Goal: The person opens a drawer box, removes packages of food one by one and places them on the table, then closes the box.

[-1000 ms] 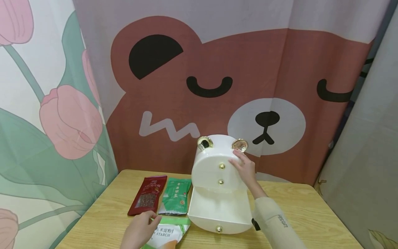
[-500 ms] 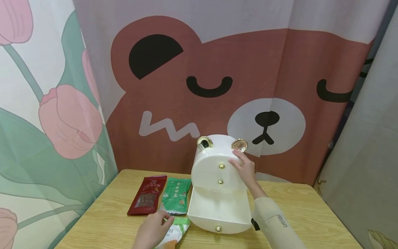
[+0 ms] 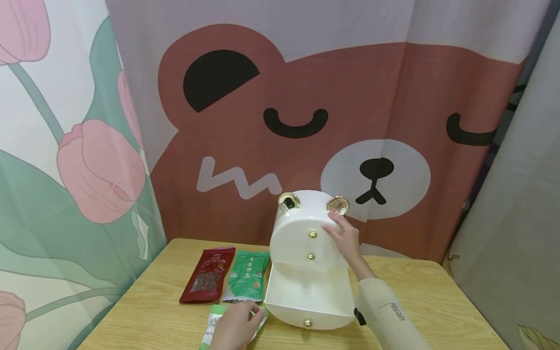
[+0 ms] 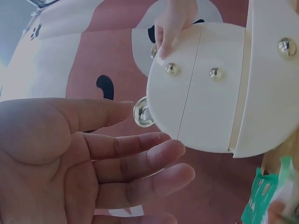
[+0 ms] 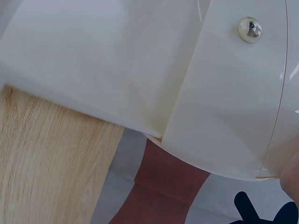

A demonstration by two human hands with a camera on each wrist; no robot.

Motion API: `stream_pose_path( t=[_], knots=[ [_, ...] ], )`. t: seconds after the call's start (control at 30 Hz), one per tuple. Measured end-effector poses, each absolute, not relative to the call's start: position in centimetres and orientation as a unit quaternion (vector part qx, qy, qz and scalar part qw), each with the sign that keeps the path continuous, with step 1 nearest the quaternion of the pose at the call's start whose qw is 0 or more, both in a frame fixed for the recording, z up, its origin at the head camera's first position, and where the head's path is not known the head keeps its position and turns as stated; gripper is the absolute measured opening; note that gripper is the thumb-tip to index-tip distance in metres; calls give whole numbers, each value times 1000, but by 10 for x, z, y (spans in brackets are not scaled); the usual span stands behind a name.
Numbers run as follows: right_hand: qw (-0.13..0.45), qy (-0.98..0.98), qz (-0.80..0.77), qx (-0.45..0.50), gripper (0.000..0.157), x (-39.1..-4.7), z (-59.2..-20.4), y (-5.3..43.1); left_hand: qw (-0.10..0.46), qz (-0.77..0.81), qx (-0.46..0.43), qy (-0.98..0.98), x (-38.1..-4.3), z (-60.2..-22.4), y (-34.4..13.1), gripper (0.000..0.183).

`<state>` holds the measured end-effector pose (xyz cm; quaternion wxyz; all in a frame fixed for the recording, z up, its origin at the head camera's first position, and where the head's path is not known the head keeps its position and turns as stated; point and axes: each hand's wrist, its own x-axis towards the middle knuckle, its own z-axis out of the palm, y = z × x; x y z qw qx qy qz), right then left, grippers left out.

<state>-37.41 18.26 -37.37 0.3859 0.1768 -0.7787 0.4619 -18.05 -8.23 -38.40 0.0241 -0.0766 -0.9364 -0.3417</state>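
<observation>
A white rounded drawer box point(image 3: 290, 243) with gold knobs and two round gold eyes on top stands on the table. Its lowest drawer point(image 3: 306, 291) is pulled out, and no contents show inside. My right hand point(image 3: 346, 240) rests on the box's upper right corner, fingertips by the right eye. My left hand point(image 3: 236, 325) hovers over a white and green corn starch bag point(image 3: 211, 324), hiding much of it. In the left wrist view the left hand's fingers point(image 4: 140, 161) are loosely extended with nothing between them.
A dark red packet point(image 3: 207, 274) and a green packet point(image 3: 248, 274) lie side by side left of the box. The wooden table point(image 3: 420, 301) meets a curtain with a bear print point(image 3: 227, 146) behind it.
My left hand has moved rightward across the starch bag, toward the open drawer. My right hand, the box and the other packets have stayed in place.
</observation>
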Motion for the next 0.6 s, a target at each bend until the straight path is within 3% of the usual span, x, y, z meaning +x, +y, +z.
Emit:
stream_pose_path(
  t=[0.6],
  knots=[
    [397,-775,455,186,36,-374,-374,182,18,-357,-123,-926,-189,-397,-52,18]
  ],
)
